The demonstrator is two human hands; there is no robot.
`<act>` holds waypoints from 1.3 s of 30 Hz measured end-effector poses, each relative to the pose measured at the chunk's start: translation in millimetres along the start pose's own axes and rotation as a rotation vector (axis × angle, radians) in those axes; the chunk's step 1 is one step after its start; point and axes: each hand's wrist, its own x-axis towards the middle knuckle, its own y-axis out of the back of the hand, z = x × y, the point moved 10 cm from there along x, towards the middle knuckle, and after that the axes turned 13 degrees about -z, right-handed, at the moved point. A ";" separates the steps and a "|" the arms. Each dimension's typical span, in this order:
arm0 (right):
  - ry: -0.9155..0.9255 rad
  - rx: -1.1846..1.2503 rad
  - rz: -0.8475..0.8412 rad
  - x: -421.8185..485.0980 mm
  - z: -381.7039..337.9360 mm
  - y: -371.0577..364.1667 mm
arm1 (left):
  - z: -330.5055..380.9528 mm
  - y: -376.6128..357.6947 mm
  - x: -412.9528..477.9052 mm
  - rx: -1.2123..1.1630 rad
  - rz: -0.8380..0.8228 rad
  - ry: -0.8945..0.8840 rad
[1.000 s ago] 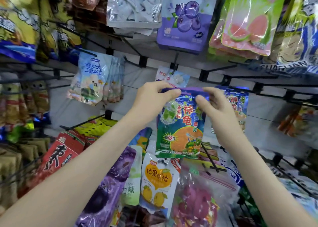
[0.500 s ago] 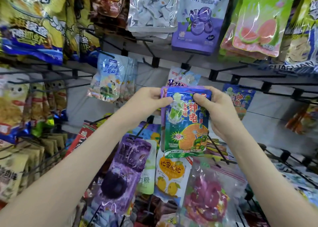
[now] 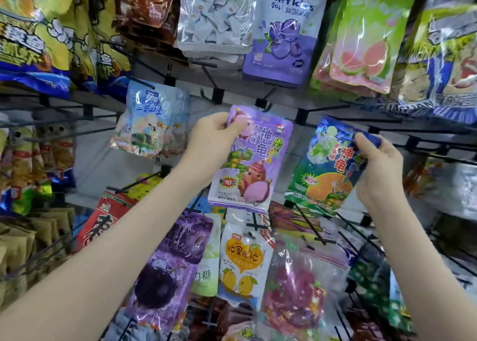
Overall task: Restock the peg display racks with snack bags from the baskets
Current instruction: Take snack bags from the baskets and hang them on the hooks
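My left hand pinches the top left corner of a purple turtle snack bag, which hangs upright in front of the rack's middle row. My right hand grips the right top edge of a blue-green turtle snack bag, tilted and held to the right of the purple one. The two bags are apart. Black pegs stick out just behind and above both bags. No basket is in view.
Full pegs hang above: a white candy bag, a purple blueberry bag, green guava bags. A pale blue bag hangs left. Below are a mango bag, a dark purple bag and bare pegs.
The two bags were stacked together in both hands; now they are separated. My right hand has carried the blue-green bag to the right, while my left hand keeps the purple one.
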 end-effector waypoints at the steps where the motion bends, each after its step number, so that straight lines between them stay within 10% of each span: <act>1: 0.006 -0.010 0.020 -0.2 -2.2 6.6 | 2.7 -6.9 2.3 0.011 -0.005 0.000; 39: -0.194 -0.396 -0.037 60.8 16.2 67.9 | -30.3 -118.9 22.2 -0.082 -0.104 0.127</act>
